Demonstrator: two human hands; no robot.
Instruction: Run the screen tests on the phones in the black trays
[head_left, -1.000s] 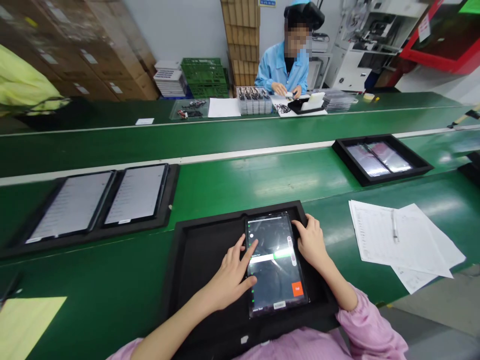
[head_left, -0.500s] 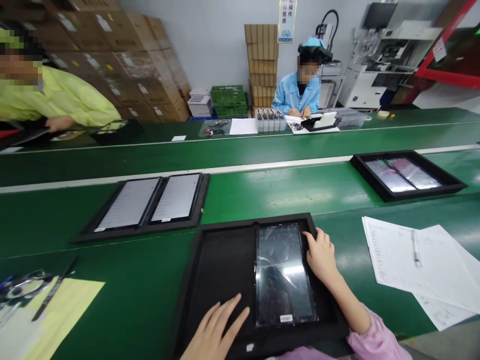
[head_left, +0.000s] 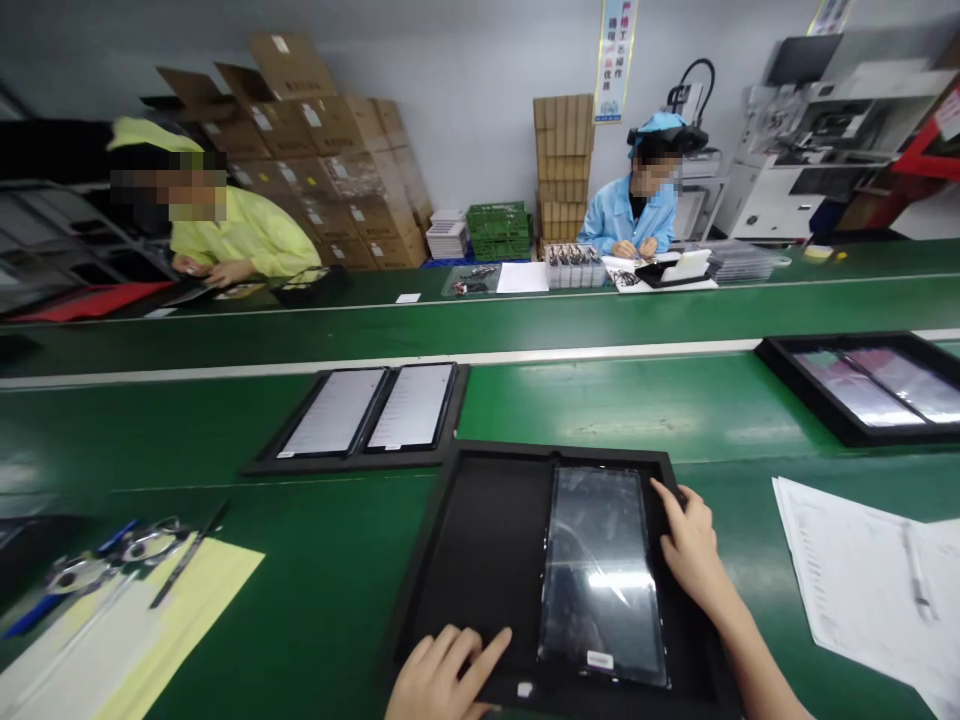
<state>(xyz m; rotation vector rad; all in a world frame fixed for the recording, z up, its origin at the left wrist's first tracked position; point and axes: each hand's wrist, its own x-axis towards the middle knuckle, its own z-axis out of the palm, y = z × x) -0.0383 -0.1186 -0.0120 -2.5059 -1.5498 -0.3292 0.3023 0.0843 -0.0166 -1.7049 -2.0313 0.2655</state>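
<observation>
A black foam tray [head_left: 480, 545] lies in front of me on the green work surface. In its right compartment sits a dark tablet [head_left: 604, 570], screen up, with shiny film and a small white label at its near end; the left compartment holds nothing. My right hand [head_left: 690, 545] is closed on the tray's right rim, beside the tablet's upper corner. At the near left corner, my left hand [head_left: 448, 675] has its fingers bent over the tray's edge, gripping it with the index finger stretched inward.
Another tray [head_left: 457, 420] with two lit tablets is beyond, to the left. A tray with two film-covered tablets [head_left: 892, 385] stands right. Papers with a pen [head_left: 847, 570] lie right; yellow paper [head_left: 217, 580] and tools lie left. Two co-workers [head_left: 247, 235] sit across the line.
My left hand has gone from spread fingers over the left compartment to curled fingers at the tray's near left edge. My right hand stays at the right rim. The camera view has shifted left and up.
</observation>
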